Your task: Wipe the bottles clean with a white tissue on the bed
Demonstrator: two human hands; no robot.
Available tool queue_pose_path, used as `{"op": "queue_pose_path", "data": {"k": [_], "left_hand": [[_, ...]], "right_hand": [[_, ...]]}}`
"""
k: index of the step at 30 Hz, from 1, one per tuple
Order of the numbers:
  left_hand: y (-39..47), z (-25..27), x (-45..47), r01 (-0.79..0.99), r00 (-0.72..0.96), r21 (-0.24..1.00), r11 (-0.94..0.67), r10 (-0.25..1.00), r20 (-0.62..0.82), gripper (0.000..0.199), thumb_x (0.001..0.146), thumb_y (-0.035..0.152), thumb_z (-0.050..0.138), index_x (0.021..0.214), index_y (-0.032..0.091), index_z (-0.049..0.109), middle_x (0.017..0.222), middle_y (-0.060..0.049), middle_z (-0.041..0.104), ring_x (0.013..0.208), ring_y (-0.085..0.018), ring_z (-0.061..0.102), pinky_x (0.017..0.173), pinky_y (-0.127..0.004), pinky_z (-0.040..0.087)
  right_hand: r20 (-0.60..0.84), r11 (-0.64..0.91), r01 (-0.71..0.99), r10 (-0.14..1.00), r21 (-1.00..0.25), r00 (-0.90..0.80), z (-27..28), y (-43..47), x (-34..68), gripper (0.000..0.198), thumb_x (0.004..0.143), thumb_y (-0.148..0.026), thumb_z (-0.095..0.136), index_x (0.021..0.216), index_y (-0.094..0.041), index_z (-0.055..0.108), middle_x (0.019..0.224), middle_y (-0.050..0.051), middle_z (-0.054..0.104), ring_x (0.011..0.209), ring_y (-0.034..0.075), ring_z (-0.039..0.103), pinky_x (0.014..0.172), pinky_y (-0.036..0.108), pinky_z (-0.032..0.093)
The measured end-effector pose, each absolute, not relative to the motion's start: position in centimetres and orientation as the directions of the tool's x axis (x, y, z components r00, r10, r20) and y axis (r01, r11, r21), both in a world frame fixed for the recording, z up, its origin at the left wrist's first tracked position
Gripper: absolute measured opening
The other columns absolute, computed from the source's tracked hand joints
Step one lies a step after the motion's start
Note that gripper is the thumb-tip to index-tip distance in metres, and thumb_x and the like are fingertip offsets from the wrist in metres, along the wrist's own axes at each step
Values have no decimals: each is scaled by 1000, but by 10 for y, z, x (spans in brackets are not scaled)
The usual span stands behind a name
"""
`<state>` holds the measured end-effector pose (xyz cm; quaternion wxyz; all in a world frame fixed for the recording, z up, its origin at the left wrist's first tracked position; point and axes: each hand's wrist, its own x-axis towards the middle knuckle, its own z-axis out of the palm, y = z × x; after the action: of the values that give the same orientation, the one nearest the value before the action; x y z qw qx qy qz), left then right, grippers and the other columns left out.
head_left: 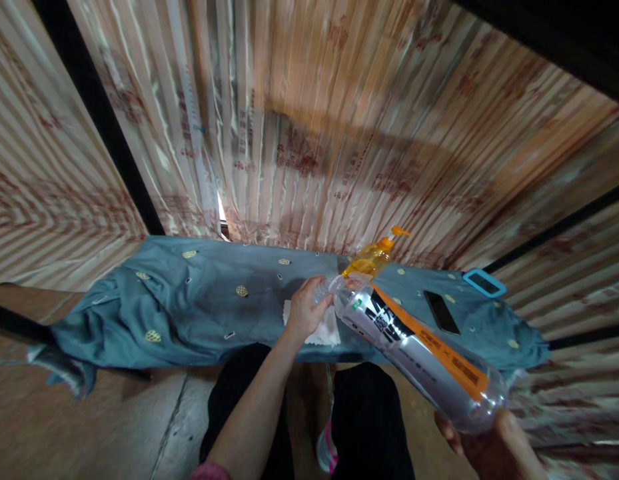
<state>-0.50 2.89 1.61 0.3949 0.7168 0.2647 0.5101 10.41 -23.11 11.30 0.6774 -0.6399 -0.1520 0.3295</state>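
A large clear plastic bottle (pixel 424 353) with a silver and orange label is held at a slant over the cloth-covered surface. Its narrow end points up and left, its base down and right. My left hand (pixel 308 310) is closed round clear, ribbed plastic at the narrow end; whether that is all bottle neck I cannot tell. At the base, my right hand (pixel 494 443) grips the bottle from below. Just behind the narrow end stands a yellow pump bottle (pixel 372 260) with an orange pump head, partly hidden. Beneath my left hand lies a white paper sheet (pixel 322 330).
A grey-blue patterned cloth (pixel 214 313) covers the long, narrow surface. To the right lie a dark phone (pixel 442 312) and a blue-framed object (pixel 484 283). Striped plastic sheeting (pixel 309 153) and dark poles (pixel 99 113) stand close behind. My knees (pixel 372 413) are below the near edge.
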Motion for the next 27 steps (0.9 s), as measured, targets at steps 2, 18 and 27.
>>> {"op": "queue_pose_path", "data": {"k": [2, 18, 27], "left_hand": [[29, 16, -5, -21, 342, 835, -549, 781, 522, 29, 80, 21, 64, 108, 17, 62, 109, -11, 68, 102, -24, 64, 91, -37, 51], [29, 17, -5, -29, 331, 833, -552, 781, 529, 27, 79, 19, 65, 106, 18, 63, 106, -9, 69, 100, -24, 65, 89, -35, 52], [29, 15, -4, -22, 329, 834, -552, 783, 527, 29, 79, 21, 64, 108, 17, 62, 108, -11, 68, 102, -24, 65, 91, -36, 52]], "right_hand": [[-221, -31, -261, 635, -965, 740, 114, -231, 103, 58, 60, -66, 72, 95, -20, 65, 59, 3, 64, 50, 14, 53, 42, 22, 41], [-215, -40, -254, 666, -966, 714, 105, -235, 115, 49, 63, -64, 70, 85, -20, 65, 62, 5, 64, 50, 15, 53, 41, 24, 42], [-216, -39, -245, 619, -969, 755, 116, -230, 106, 51, 58, -64, 74, 83, -21, 66, 63, 4, 67, 50, 14, 54, 41, 23, 42]]}}
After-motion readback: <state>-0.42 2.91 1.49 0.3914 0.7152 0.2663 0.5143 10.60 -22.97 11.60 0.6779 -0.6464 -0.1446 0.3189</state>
